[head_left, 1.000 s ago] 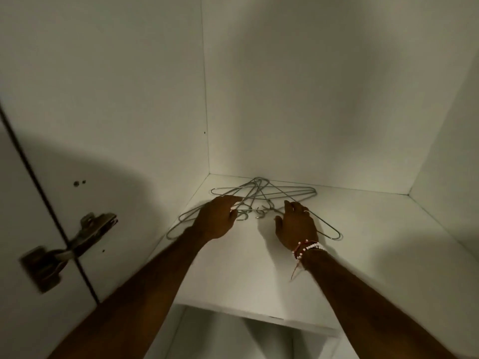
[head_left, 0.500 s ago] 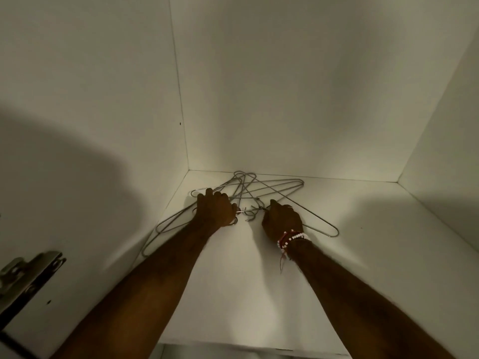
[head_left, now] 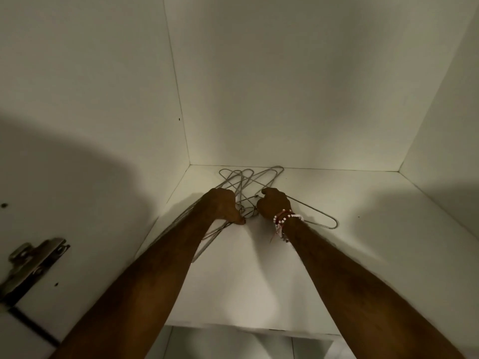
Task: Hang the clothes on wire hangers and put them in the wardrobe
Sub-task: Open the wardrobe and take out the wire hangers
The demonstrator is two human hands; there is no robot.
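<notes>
The wire hangers [head_left: 248, 180] were a tangled bunch lying flat on a white shelf [head_left: 350, 250] inside the wardrobe, pushed into the far left corner. A few rounded ends fanned out toward the far wall, and one long loop stuck out to the right, flat on the shelf. More wire ran back along the left edge under the left forearm.

Both hands were right on the pile, near the hooks. The left hand [head_left: 223, 205] was curled round the wires on the left of the bunch, with its thumb down by the shelf. The right hand [head_left: 274, 204] was closed in a fist round the wire of the hanger sticking out to the right. The right wrist had a red and white bead bracelet [head_left: 285, 219] with a bit of string hanging off it.

The shelf was plain white board, and pretty dim. The back panel [head_left: 285, 86], left side panel [head_left: 103, 99] and right side panel [head_left: 456, 130] were all the same flat white, and big soft shadows fell across the left and right sides. There was a metal door hinge [head_left: 33, 260] on the near left, with a couple of small screw holes close by. Under the shelf's front edge, a bit of the lower compartment [head_left: 246, 344] showed.
</notes>
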